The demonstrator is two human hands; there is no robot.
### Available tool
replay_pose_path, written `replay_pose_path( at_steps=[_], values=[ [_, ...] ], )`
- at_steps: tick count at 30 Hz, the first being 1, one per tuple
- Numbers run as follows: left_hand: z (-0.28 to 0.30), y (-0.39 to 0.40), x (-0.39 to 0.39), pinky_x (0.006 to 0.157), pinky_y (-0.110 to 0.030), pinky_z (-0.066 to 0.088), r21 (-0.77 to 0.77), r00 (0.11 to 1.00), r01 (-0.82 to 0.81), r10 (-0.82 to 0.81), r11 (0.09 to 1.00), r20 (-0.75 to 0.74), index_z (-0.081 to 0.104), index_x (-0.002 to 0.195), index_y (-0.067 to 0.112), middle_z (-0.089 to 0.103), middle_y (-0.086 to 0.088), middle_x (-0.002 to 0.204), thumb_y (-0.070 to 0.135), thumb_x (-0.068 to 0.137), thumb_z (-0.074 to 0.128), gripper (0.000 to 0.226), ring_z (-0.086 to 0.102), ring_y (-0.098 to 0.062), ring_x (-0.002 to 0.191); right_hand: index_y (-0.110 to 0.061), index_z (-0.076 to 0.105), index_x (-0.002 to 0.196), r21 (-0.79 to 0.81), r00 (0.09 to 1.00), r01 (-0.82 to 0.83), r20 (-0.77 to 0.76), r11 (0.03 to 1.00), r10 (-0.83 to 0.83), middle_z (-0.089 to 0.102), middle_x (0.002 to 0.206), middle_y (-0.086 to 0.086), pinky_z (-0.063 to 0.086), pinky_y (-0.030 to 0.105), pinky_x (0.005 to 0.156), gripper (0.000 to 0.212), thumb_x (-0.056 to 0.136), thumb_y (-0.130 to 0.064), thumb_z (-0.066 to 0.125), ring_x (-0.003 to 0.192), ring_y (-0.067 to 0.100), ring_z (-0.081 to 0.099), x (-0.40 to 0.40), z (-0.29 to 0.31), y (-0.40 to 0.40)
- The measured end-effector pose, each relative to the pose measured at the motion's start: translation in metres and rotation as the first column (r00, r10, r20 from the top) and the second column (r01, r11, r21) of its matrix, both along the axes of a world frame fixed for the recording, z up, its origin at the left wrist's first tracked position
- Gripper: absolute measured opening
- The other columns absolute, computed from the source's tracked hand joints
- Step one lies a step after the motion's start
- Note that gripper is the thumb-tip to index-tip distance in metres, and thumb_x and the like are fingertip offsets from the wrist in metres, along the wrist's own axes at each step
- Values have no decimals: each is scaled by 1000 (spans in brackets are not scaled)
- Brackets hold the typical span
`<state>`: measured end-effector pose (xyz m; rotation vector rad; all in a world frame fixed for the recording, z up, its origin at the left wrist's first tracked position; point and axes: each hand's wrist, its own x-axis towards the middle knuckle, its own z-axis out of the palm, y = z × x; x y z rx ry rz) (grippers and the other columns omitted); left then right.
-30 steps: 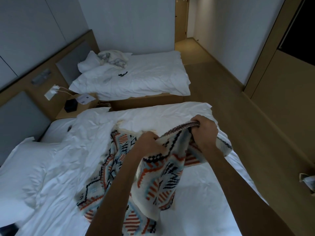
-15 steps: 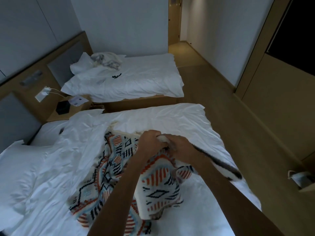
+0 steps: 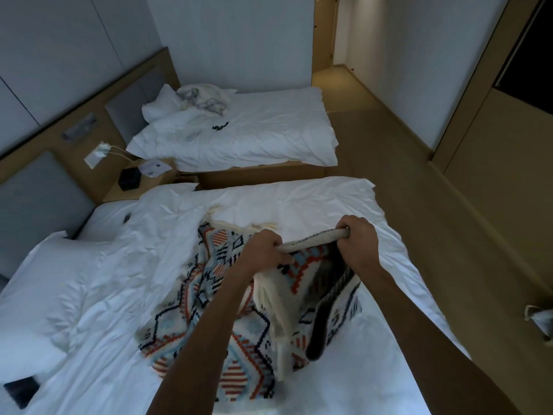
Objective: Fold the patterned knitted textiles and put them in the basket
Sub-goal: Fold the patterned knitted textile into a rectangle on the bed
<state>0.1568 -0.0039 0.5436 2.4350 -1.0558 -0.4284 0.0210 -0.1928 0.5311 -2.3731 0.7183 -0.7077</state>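
Note:
A patterned knitted textile [image 3: 209,298], cream with orange, pale blue and dark diamond motifs and a cream fringe, lies bunched on the near bed's white duvet [image 3: 299,205]. My left hand [image 3: 266,250] and my right hand [image 3: 356,238] both grip its rolled upper edge, held taut between them above the bed. Below that edge the cloth hangs in folds, with a dark-edged strip dangling under my right hand. A woven basket [image 3: 540,322] shows partly at the right frame edge.
A second bed [image 3: 254,136] with crumpled light cloth near its pillow stands behind. Between the beds is a nightstand [image 3: 140,181] with a black box and a card. Pillows [image 3: 39,283] lie at left. Wooden floor [image 3: 419,205] runs along the right toward a corridor.
My hands, close together half a second ago, have drawn apart along the textile's edge, the right moving rightward. The edge is now stretched between them and lifted.

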Motion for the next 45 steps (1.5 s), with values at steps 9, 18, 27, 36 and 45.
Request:
replay_pose_path(
  at_steps=[9,18,27,36,45],
  values=[
    [-5,15,11,51,-28,31,-69,997,55,-58,996,-47,64,61,3,50,-2,55,26,83,72,33,46,-12,51,-15,55,66,64,982,78,165,995,-88,57,68,-2,34,10,59,30,66,15,51,66,16,52,-3,11,-10],
    [6,13,10,54,-21,37,-311,990,-126,140,942,22,59,69,18,53,10,61,20,77,80,23,47,-3,56,-8,63,74,64,987,57,147,996,-66,63,79,5,39,25,69,34,62,21,52,76,20,56,-5,0,-2],
    [11,20,16,48,-19,34,-469,989,-142,146,871,-28,53,51,31,49,12,48,22,76,84,40,46,-3,47,-10,73,93,42,987,144,70,989,-147,71,96,6,47,26,83,35,72,13,56,94,25,64,-5,-5,-12],
    [17,37,28,47,-29,28,-509,978,-189,210,840,-17,43,52,6,38,-2,49,31,71,87,54,34,-11,48,-16,71,103,132,970,226,60,965,-236,73,97,5,54,37,81,41,78,7,48,92,27,66,7,-4,13],
    [20,86,51,86,-8,46,-578,940,-204,323,790,109,78,98,7,76,-8,98,2,88,66,17,70,-18,91,-13,70,110,18,991,111,69,994,-112,69,108,5,44,26,82,36,80,3,61,100,23,64,30,6,39]
  ],
)
